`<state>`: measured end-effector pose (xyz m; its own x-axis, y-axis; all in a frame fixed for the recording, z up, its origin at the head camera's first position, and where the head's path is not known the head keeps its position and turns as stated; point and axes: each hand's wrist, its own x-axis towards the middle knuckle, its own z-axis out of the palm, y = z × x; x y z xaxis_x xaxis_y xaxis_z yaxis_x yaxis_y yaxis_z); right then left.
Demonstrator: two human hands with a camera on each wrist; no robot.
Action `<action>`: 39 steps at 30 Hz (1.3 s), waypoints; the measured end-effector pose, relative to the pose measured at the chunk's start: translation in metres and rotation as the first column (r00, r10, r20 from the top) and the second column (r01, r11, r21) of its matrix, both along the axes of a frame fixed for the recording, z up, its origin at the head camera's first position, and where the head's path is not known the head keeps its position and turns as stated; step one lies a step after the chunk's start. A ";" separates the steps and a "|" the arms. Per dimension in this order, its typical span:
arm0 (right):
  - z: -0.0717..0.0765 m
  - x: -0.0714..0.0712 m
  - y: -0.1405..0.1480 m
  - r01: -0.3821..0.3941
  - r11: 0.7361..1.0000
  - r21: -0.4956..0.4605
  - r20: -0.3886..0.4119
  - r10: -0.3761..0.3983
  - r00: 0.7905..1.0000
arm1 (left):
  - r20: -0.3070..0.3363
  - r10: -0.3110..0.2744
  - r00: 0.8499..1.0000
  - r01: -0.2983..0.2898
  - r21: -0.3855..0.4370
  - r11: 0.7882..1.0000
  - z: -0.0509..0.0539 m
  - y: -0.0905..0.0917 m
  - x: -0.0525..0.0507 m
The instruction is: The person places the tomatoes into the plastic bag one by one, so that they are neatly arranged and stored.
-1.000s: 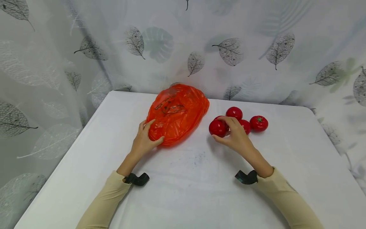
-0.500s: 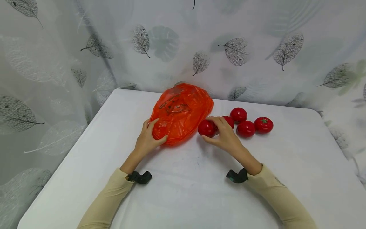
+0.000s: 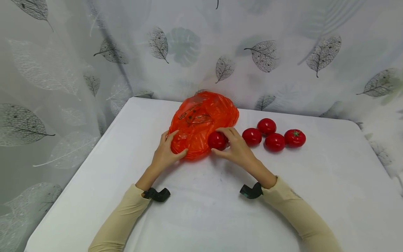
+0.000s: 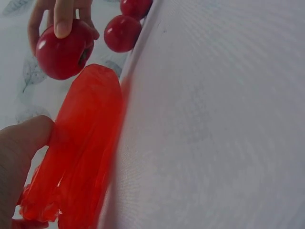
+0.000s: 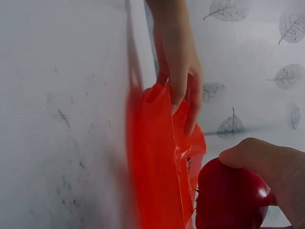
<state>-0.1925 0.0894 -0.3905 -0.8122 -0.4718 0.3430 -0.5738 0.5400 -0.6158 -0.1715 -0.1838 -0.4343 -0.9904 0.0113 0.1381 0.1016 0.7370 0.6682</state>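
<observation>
My right hand (image 3: 237, 149) grips a red tomato (image 3: 217, 140) by its sides, over the right part of an orange-red plastic bag (image 3: 201, 120). In the right wrist view the thumb presses on this tomato (image 5: 231, 198). My left hand (image 3: 164, 153) holds the bag's left edge, thumb at the near side and fingers farther back. Seen from the right wrist, the left fingers reach over the bag's rim. From the left wrist, the held tomato (image 4: 62, 51) appears just above and beyond the bag (image 4: 88, 124). The bag's inside is mostly hidden.
Several more red tomatoes (image 3: 275, 142) lie grouped on the white table (image 3: 195, 210) right of the bag; one shows a green stem top (image 3: 296, 133). A leaf-patterned curtain (image 3: 189, 49) hangs behind and beside the table.
My right hand has carried the tomato leftward, away from the other tomatoes and over to the bag. The left hand has kept its place at the bag's edge. The head view shifted slightly.
</observation>
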 end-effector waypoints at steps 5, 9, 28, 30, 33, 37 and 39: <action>-0.002 -0.004 -0.013 -0.018 1.000 0.001 0.006 0.018 1.000 | 0.008 0.001 1.000 -0.001 0.001 1.000 -0.002 0.000 0.000; -0.005 -0.008 -0.023 -0.030 1.000 0.001 0.014 0.030 0.999 | 0.006 0.001 1.000 -0.001 -0.003 1.000 -0.002 -0.001 0.001; -0.014 -0.028 -0.047 -0.014 0.998 0.053 0.103 0.008 0.995 | -0.005 -0.008 1.000 0.008 -0.022 1.000 0.001 0.005 -0.001; -0.016 -0.030 -0.049 -0.013 0.998 0.063 0.107 0.006 0.994 | -0.009 -0.008 1.000 0.008 -0.018 1.000 0.001 0.005 -0.001; -0.019 -0.034 -0.052 -0.014 0.997 0.081 0.122 0.004 0.993 | -0.014 -0.009 1.000 0.009 -0.014 1.000 0.002 0.004 0.000; -0.023 -0.037 -0.054 -0.028 0.993 0.116 0.149 0.010 0.989 | -0.009 -0.007 1.000 0.006 -0.014 1.000 0.002 0.004 0.002; -0.024 -0.038 -0.055 -0.033 0.991 0.131 0.160 0.011 0.987 | -0.005 -0.005 1.000 0.005 -0.015 1.000 0.002 0.004 0.002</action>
<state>-0.2308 0.0344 -0.4148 -0.8402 -0.5230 0.1435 -0.4871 0.6114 -0.6237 -0.1695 -0.1798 -0.4321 -0.9896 0.0185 0.1427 0.1086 0.7467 0.6563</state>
